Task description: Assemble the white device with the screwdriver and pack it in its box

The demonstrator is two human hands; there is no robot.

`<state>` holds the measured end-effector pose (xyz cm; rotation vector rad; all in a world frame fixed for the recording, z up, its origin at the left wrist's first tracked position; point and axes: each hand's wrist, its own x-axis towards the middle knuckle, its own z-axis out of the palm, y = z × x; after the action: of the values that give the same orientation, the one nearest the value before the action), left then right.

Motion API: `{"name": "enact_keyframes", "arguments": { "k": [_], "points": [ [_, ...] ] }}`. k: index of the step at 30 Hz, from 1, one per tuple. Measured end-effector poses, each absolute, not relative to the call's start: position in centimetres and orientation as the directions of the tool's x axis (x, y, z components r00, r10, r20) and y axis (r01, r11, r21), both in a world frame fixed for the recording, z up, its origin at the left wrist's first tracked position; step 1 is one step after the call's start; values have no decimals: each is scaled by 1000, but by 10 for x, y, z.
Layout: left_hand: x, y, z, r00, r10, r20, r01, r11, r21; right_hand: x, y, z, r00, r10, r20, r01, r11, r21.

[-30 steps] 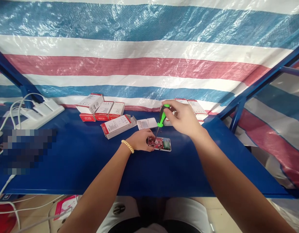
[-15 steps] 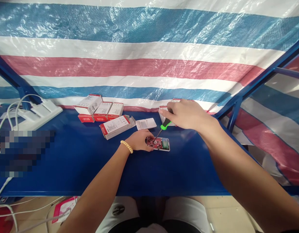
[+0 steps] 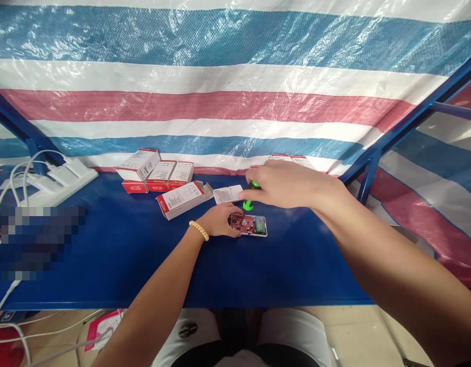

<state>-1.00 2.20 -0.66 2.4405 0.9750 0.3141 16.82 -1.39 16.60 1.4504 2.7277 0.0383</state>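
Note:
On the blue table lies a small white-cased device with its red circuit board [image 3: 250,224] exposed and a green part at its right end. My left hand [image 3: 221,220] grips the left end of this device between thumb and fingers. A green and black screwdriver [image 3: 248,205] is in my right hand [image 3: 285,184], its handle fairly upright over the board's left part. Its tip is down near the board; whether it touches a screw I cannot tell. Just behind the device rests a white plastic cover [image 3: 227,194], partly hidden by my right fingers.
An opened white and red box [image 3: 182,199] lies left of the cover. Several similar boxes [image 3: 161,172] are stacked behind it, and more boxes [image 3: 279,157] stand behind my right hand. A white power strip [image 3: 63,186] with cables sits at the left. Striped sheeting [image 3: 220,107] hangs at the back.
My right hand has moved left and turned, bringing the screwdriver from a slant to nearly upright over the board. The left hand and the device have stayed in place.

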Motion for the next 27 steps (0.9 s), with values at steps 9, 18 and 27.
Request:
{"name": "enact_keyframes", "arguments": {
  "k": [9, 18, 27],
  "points": [
    [-12, 23, -8, 727, 685, 40, 560, -626, 543, 168, -24, 156, -298, 947, 120, 954, 293, 60],
    [-11, 25, -12, 695, 718, 44, 570, -587, 574, 182, -40, 169, -426, 887, -179, 902, 432, -5],
    [-11, 25, -12, 692, 721, 37, 580, -585, 567, 179, -42, 161, -327, 942, -81, 918, 337, 208]
  ]
}}
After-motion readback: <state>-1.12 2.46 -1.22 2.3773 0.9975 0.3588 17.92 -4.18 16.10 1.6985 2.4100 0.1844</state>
